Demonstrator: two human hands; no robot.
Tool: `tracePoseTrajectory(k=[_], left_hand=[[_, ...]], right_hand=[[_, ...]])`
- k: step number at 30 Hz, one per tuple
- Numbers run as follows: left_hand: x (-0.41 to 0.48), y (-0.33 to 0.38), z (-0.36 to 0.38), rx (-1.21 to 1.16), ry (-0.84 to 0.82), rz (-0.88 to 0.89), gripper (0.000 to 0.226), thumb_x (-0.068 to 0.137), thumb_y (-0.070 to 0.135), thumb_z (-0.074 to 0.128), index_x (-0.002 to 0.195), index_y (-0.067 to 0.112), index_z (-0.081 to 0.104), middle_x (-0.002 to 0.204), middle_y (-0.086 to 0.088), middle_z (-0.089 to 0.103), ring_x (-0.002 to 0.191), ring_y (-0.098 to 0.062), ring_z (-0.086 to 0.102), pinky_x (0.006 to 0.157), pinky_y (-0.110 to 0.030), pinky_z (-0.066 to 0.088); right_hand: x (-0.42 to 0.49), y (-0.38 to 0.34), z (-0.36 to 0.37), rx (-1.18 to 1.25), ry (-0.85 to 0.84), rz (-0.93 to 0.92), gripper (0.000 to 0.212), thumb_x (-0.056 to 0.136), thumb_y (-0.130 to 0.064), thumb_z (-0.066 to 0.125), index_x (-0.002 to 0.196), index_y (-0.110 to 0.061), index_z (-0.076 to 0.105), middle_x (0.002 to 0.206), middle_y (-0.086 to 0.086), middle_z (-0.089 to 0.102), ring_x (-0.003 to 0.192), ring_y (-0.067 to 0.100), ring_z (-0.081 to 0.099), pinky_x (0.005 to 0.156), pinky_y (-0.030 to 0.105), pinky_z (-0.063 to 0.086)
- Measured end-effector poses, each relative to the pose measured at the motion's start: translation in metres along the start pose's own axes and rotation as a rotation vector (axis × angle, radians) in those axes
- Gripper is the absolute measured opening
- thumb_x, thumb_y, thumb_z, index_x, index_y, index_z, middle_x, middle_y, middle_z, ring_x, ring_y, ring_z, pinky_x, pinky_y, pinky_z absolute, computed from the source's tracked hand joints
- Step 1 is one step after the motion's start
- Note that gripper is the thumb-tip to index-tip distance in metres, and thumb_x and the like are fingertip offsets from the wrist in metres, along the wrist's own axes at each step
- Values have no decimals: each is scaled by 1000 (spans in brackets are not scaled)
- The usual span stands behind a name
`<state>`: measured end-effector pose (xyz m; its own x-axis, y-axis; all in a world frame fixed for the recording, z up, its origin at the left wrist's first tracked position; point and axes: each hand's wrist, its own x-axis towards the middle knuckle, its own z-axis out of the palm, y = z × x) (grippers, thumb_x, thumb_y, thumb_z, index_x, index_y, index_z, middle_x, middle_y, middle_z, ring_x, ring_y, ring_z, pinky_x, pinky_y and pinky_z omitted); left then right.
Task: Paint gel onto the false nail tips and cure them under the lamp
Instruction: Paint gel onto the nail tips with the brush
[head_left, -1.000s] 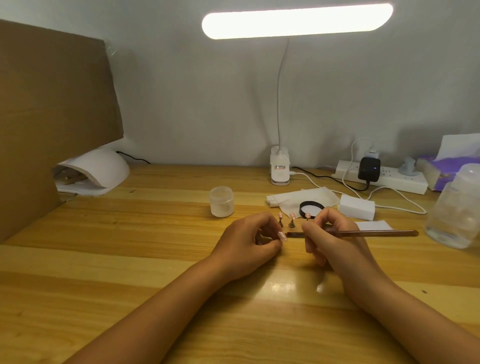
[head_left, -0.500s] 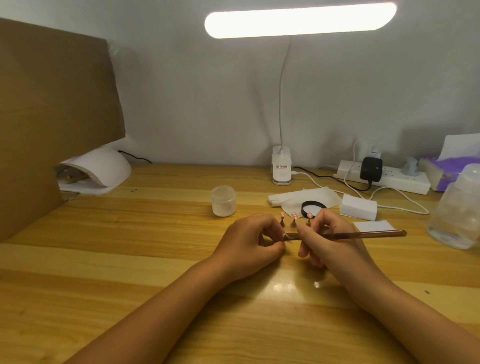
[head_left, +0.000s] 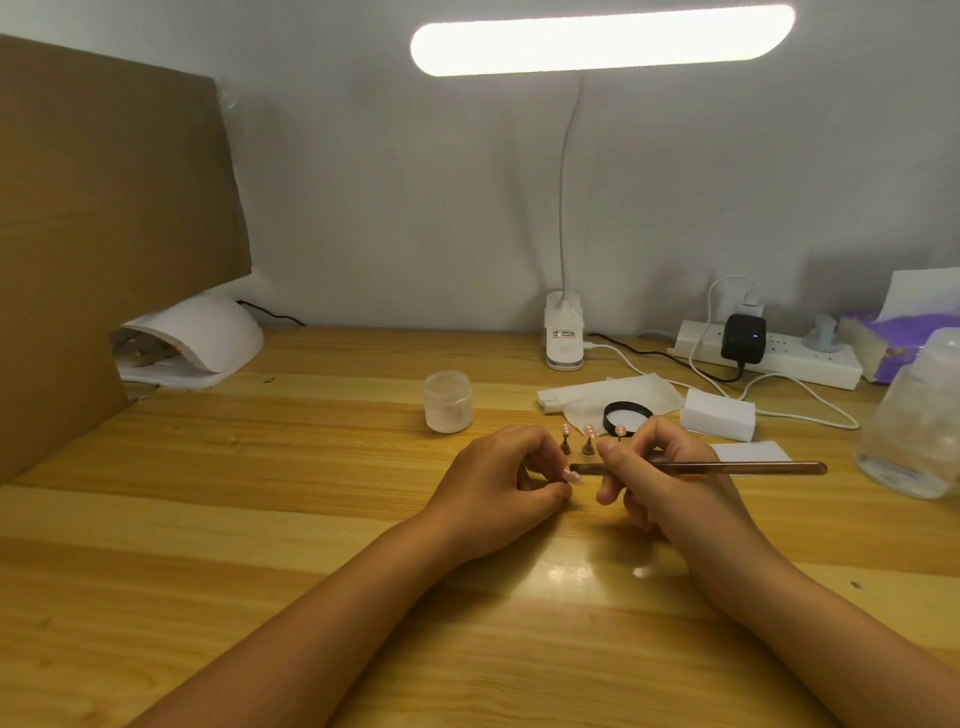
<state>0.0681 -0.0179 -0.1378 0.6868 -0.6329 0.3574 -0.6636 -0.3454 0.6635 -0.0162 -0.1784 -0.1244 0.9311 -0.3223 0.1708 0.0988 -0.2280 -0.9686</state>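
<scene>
False nail tip (head_left: 573, 475), pink: pinched in the fingertips of the left hand (head_left: 498, 493), near the table's (head_left: 208, 519) middle. Brush (head_left: 701, 468), brown handle: clamped in the fingers of the right hand (head_left: 670, 478), lying level, bristle end touching the tip. Three more tips on small stands (head_left: 588, 439): just behind the hands. Frosted jar (head_left: 448, 401): beyond, left of the stands. Curing lamp (head_left: 208, 338), white dome: far left corner. Desk lamp (head_left: 563, 338): far edge, lit.
</scene>
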Motion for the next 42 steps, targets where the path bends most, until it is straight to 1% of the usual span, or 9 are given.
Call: tracePoseTrajectory(k=[6,15,18,21,25,32,36,39,42], left_hand=[[0,0,0,10,1,1,12,83,14,75,87,20,65,89,11,65,67,12,53,61,-9,36],[0,0,0,21,-3,3,15,84,18,76,85,28,65,88,15,63,68,11,53,60,-11,37],[0,0,0,12,1,-2,14,84,20,76,85,27,64,87,15,62,68,10,53,61,-12,37],[1,0,0,17,2,4,14,84,18,75,85,25,64,85,14,62,68,9,53,60,-11,37],[0,0,0,30,2,12,13,84,17,76,88,22,64,88,12,63,69,10,53,60,-10,38],[1,-1,0,27,-1,16,16,84,17,76,85,27,63,86,15,62,68,12,53,59,-8,37],[1,-2,0,13,2,9,14,84,18,75,86,27,65,86,15,62,68,11,53,59,-8,37],[1,-2,0,14,9,-1,18,85,20,74,85,33,61,84,18,60,66,9,53,60,-9,36],[1,-4,1,7,12,-8,15,85,21,74,86,32,63,82,18,61,62,4,52,59,-11,35]], right_hand=[[-1,-1,3,-85,-28,-7,23,93,-23,62,86,-4,53,62,6,69,44,6,52,42,16,40],[1,1,1,-143,59,-30,16,89,-8,62,77,-5,53,56,6,58,41,2,51,41,15,38],[2,1,0,-82,68,-17,16,91,-14,62,79,-8,53,52,2,61,40,0,49,39,12,36],[1,0,0,-31,-16,-15,20,93,-24,62,84,-8,53,60,4,67,43,3,48,41,15,37],[0,0,2,-85,-75,-38,20,92,-24,64,86,-6,55,63,5,70,45,1,52,42,15,39],[2,4,1,-126,4,-35,16,92,-15,62,82,-6,54,55,5,62,42,6,51,40,17,39],[4,6,2,-140,57,-64,15,88,-7,62,79,-2,52,54,6,56,41,3,50,40,15,37],[5,8,0,-83,82,-60,16,90,-12,62,82,-3,52,53,3,57,41,2,49,39,14,37],[5,7,-3,35,32,-33,20,92,-22,63,90,-6,52,56,0,62,43,6,49,39,17,39]])
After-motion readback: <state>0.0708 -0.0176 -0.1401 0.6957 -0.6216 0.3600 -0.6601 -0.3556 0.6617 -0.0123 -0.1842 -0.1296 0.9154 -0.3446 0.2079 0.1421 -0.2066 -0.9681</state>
